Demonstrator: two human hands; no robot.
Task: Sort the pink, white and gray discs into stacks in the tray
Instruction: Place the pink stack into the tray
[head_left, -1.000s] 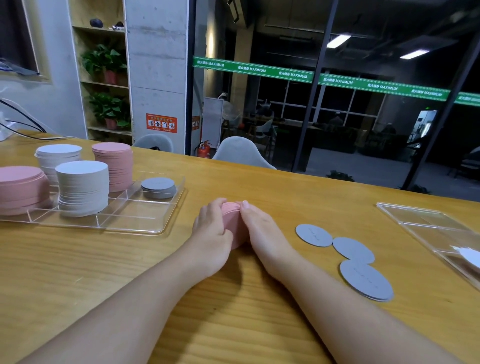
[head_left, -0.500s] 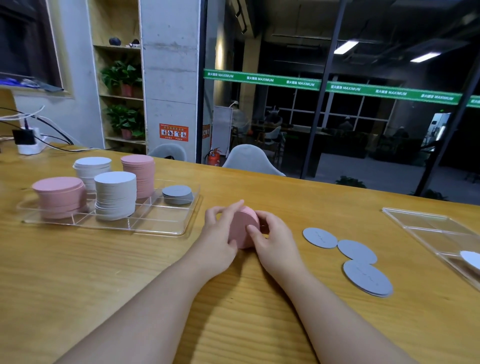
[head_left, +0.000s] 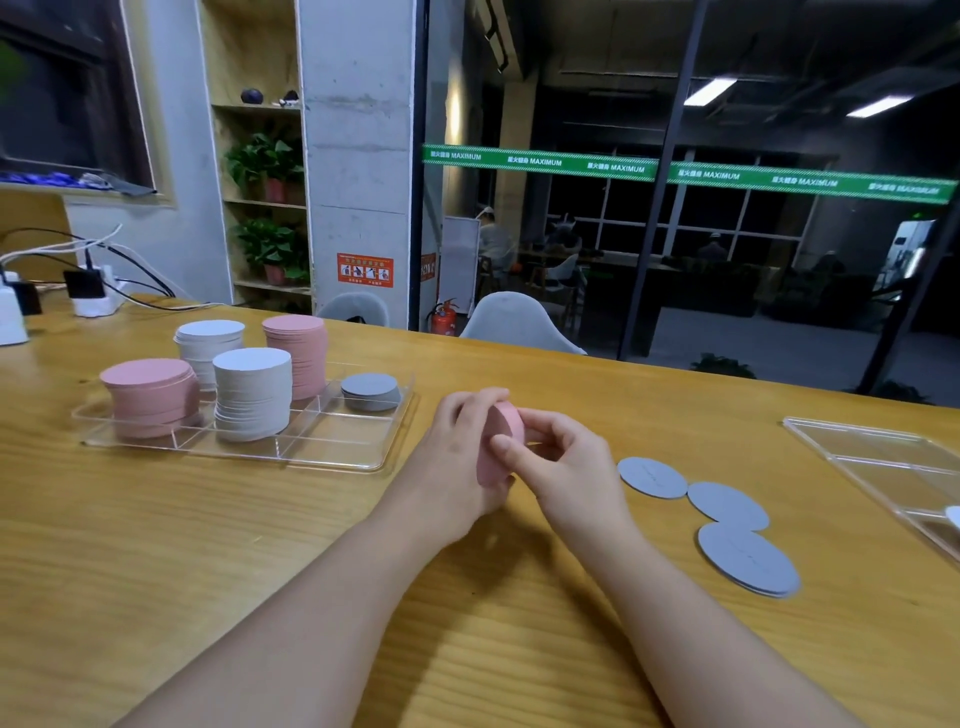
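A bunch of pink discs (head_left: 503, 431) stands on edge at the table's middle, held between both hands. My left hand (head_left: 457, 462) curls round its left side and my right hand (head_left: 566, 462) pinches its right face with thumb and fingers. The clear tray (head_left: 332, 452) to the left holds two pink stacks (head_left: 150, 395) (head_left: 297, 353), two white stacks (head_left: 253, 392) (head_left: 208, 348) and a low gray stack (head_left: 370, 391). Several gray discs (head_left: 727, 512) lie flat on the table to the right of my hands.
A second clear tray (head_left: 883, 457) sits at the right edge with a white disc (head_left: 953, 517) partly in view. Chargers and cables (head_left: 88, 291) lie at the far left of the wooden table (head_left: 260, 545). Glass wall and chairs stand behind.
My hands have lifted the pink bunch upright off the table and my right fingers have shifted onto its face. The camera has tilted, so the tray appears further right.
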